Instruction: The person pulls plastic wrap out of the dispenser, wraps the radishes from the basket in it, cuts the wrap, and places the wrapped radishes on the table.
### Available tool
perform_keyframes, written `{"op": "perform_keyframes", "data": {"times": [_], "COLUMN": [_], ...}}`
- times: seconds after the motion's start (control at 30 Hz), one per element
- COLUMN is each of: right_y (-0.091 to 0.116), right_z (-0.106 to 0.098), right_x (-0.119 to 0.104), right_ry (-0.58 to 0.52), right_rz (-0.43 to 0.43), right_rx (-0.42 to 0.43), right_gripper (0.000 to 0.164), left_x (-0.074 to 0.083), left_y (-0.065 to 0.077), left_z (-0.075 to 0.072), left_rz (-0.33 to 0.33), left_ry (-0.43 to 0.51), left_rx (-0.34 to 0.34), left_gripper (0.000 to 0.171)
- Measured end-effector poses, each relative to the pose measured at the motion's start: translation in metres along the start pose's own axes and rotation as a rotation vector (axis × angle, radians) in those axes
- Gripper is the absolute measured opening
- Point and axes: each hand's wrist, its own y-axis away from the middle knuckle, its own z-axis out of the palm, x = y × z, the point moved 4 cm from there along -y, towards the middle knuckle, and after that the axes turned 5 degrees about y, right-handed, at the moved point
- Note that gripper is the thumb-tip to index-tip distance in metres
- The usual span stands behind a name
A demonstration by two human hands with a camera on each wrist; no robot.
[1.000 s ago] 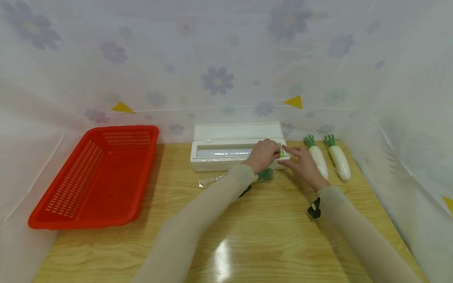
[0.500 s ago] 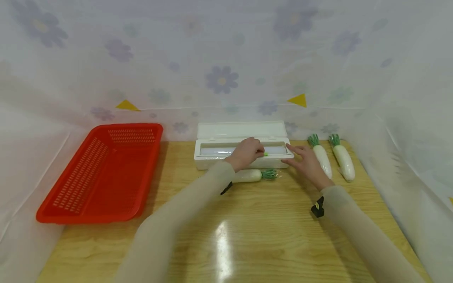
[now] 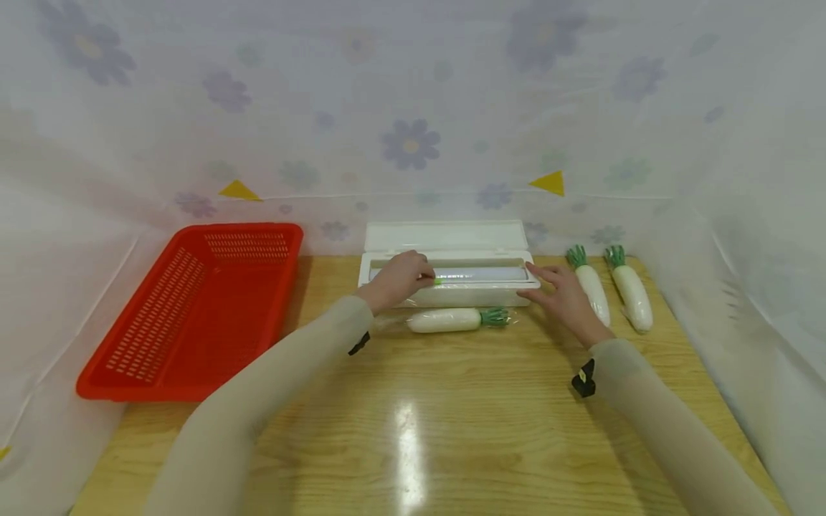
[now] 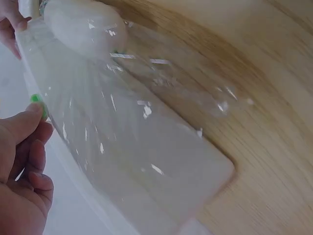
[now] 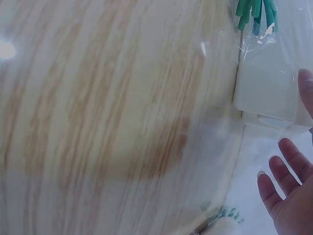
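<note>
In the head view a long white cling film dispenser (image 3: 464, 295) lies with its lid raised and a roll (image 3: 480, 274) inside. My left hand (image 3: 399, 278) pinches a small green slide cutter (image 3: 437, 282) on its front edge, left of the middle. Clear film (image 4: 107, 132) drapes down the front face in the left wrist view. At the dispenser's right end, my right hand (image 3: 561, 297) holds the corner between thumb and index finger. Its other fingers (image 5: 283, 178) are spread in the right wrist view. A film-wrapped white radish (image 3: 445, 320) with green stalks lies just in front.
Two more white radishes, the nearer one (image 3: 594, 290) and the outer one (image 3: 634, 297), lie to the right. A red plastic basket (image 3: 258, 337) stands on the left of the wooden table (image 3: 477, 430). Pale flowered sheeting (image 3: 413, 93) surrounds the table.
My left hand has moved left along the dispenser's front edge with the green slide cutter, uncovering the radish in front. My right hand has stayed at the right end.
</note>
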Motion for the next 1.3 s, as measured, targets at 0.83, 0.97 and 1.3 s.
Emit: {"op": "perform_keyframes", "data": {"times": [0.83,0.97,1.3], "right_y": [0.000,0.000,0.000], "right_z": [-0.001,-0.001,0.000], "right_x": [-0.004,-0.005,0.000], "right_ry": [0.000,0.009,0.001], "right_rz": [-0.007,-0.002,-0.008], "right_rx": [0.003,-0.005,-0.008], "right_gripper": [0.071,0.071,0.072], "left_x": [-0.036,-0.037,-0.045], "left_y": [0.040,0.041,0.054], "left_z": [-0.026,-0.028,-0.036], "left_rz": [0.028,0.013,0.018], "left_ry": [-0.020,-0.012,-0.032], "left_rx": [0.021,0.014,0.010], "left_gripper": [0.012,0.012,0.010]}}
